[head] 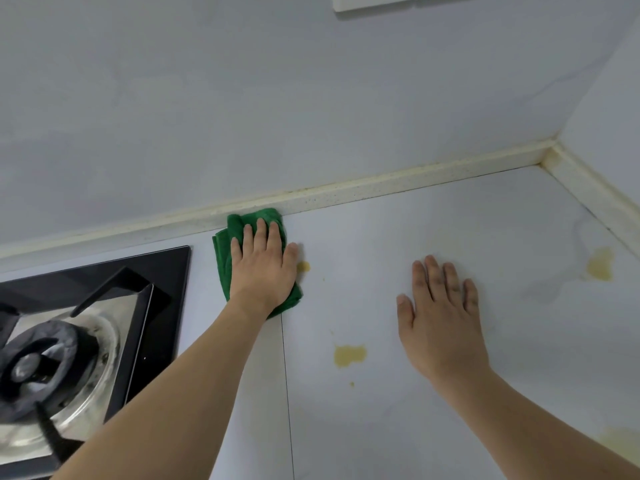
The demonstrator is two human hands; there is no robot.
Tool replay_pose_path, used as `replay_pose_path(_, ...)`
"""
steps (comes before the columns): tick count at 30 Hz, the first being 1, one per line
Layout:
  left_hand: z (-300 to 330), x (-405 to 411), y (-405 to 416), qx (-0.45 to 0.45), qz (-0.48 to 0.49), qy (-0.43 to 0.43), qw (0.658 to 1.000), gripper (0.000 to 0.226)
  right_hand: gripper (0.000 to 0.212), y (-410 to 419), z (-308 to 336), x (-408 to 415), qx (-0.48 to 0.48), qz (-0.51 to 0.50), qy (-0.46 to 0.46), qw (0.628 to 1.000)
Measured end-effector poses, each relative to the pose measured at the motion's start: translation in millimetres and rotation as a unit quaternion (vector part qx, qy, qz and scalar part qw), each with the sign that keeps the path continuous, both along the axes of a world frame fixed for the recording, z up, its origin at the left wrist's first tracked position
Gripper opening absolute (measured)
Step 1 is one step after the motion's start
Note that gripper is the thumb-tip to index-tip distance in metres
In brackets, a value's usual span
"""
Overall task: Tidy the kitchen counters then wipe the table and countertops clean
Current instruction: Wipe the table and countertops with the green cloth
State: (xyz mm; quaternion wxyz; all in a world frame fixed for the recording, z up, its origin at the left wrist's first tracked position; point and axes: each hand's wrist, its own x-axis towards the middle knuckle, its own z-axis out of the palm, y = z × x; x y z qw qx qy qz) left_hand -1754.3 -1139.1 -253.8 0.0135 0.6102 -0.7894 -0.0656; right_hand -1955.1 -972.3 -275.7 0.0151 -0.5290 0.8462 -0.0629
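A folded green cloth [227,258] lies on the white countertop [502,237] against the back upstand. My left hand [265,268] presses flat on the cloth with straight fingers. Flat on the bare counter to its right rests my right hand [440,313], fingers spread, holding nothing. Yellow stains mark the counter: a small one [304,266] at my left thumb, a larger one [349,355] between my arms, and one [601,265] near the right corner.
A black glass gas hob [162,268] with a burner and pan support [41,368] fills the lower left. The cream upstand [381,188] runs along the back wall and the right wall. A fainter yellow patch [620,441] sits at the lower right.
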Motion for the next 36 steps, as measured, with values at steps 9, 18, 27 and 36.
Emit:
replay_pose_path(9,0.6,-11.9,2.4,0.001,0.005,0.001,1.000,0.064,0.070,0.0,-1.1,-0.4,0.003,0.003,0.001,1.000)
replay_pose_path(18,3.6,-39.0,8.9,0.005,-0.006,0.000,1.000,0.065,0.072,0.5,-0.8,-1.1,-0.016,0.006,-0.022,1.000)
replay_pose_path(27,4.1,-82.0,14.1,0.011,-0.046,0.003,0.999,0.067,0.074,0.4,0.2,-1.3,-0.027,-0.009,-0.036,0.999)
replay_pose_path(36,2.9,-131.3,20.1,0.004,-0.098,0.010,0.995,0.067,0.072,2.8,1.1,-2.5,-0.089,-0.079,-0.069,0.991)
